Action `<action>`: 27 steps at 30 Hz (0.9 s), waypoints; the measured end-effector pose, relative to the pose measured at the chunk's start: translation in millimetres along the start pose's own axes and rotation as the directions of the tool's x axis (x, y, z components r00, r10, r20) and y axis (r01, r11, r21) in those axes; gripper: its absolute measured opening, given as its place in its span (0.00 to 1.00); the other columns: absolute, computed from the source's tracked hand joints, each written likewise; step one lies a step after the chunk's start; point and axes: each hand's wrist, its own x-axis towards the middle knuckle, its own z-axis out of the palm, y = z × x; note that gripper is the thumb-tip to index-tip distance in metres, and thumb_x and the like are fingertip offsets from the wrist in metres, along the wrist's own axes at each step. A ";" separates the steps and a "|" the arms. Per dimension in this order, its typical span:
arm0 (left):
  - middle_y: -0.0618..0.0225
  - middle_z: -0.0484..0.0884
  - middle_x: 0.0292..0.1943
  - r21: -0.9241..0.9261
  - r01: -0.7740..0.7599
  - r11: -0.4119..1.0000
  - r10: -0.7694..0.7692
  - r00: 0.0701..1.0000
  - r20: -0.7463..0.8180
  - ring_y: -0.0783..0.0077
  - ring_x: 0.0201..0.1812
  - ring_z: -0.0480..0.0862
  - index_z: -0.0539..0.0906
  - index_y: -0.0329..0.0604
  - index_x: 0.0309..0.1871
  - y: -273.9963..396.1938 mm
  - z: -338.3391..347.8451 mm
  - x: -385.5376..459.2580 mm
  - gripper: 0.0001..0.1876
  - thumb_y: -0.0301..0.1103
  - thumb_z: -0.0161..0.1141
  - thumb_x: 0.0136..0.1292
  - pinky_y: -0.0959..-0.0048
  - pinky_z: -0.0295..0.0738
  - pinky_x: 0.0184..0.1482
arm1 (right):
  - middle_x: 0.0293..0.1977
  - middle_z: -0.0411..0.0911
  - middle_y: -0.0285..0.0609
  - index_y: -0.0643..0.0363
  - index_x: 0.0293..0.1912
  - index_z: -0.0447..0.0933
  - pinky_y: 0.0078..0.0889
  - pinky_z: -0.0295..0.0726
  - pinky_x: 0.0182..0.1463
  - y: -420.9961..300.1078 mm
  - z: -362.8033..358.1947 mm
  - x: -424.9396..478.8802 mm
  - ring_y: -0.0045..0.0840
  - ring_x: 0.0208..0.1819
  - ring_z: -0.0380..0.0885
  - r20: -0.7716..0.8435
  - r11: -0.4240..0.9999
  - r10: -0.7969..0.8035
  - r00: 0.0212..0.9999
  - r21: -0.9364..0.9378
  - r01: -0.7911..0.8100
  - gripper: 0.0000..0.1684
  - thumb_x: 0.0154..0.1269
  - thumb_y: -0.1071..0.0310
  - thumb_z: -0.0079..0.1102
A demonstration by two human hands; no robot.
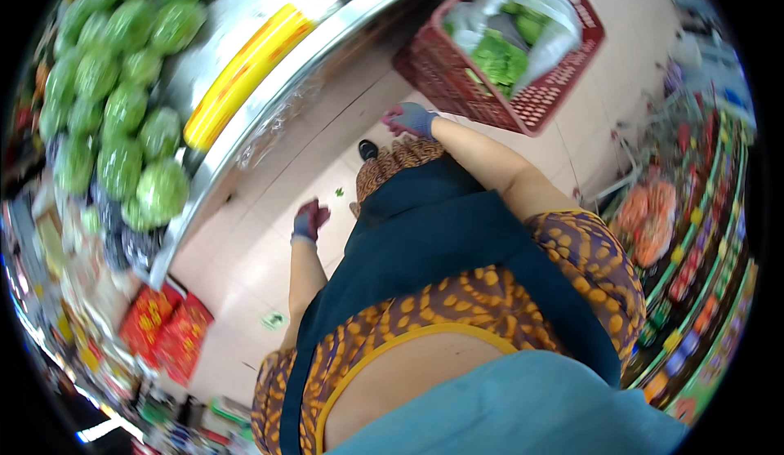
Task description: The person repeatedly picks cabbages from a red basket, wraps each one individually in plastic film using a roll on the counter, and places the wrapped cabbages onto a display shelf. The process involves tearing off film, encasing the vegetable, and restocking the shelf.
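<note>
My left hand (311,219), in a grey and dark pink work glove, hangs over the tiled floor with loosely bent fingers and nothing seen in it. My right hand (410,119), gloved alike, is beside the near corner of a dark red plastic crate (525,121). Its fingers are slightly apart, and no object shows in them. Inside the crate, leafy green vegetables (499,60) lie with a whitish plastic bag (560,5). At the left, a metal-edged display counter (245,127) bears several film-wrapped round green vegetables (116,109), apparently cabbages.
A shiny yellow padded roll (248,78) runs along the counter edge. Red printed bags (165,329) rest low at the left. To the right are a wire cart (618,188), a bag of orange produce (646,222) and stocked shelves (692,277). A leaf scrap (339,192) lies on the floor.
</note>
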 end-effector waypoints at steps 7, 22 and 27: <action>0.71 0.76 0.27 0.255 0.032 0.966 -0.043 0.998 0.038 0.73 0.24 0.77 0.76 0.46 0.46 20.3 55.2 36.3 0.11 0.38 0.61 0.65 0.75 0.76 0.28 | 0.33 0.77 0.34 0.58 0.44 0.74 0.22 0.78 0.43 -74.4 -165.5 -92.0 0.18 0.35 0.77 -0.723 0.862 -0.383 0.575 -0.055 0.505 0.09 0.67 0.66 0.57; 0.55 0.77 0.55 0.288 -0.956 -0.060 0.022 0.287 0.958 0.57 0.53 0.80 0.74 0.41 0.58 199.1 643.5 4.0 0.18 0.31 0.58 0.65 0.64 0.74 0.57 | 0.45 0.80 0.53 0.60 0.51 0.75 0.41 0.77 0.50 17.7 -575.2 -6.2 0.48 0.45 0.78 -0.844 0.864 -0.216 0.491 -0.399 -0.308 0.29 0.66 0.44 0.52; 0.60 0.77 0.58 -0.097 -0.736 -0.670 -0.248 0.099 0.964 0.57 0.68 0.66 0.76 0.45 0.58 157.3 766.8 99.4 0.22 0.46 0.53 0.64 0.51 0.49 0.71 | 0.30 0.82 0.48 0.65 0.36 0.80 0.29 0.77 0.38 -134.1 -624.3 -86.6 0.28 0.35 0.80 -0.805 0.871 -0.482 0.346 -0.397 0.290 0.27 0.60 0.45 0.61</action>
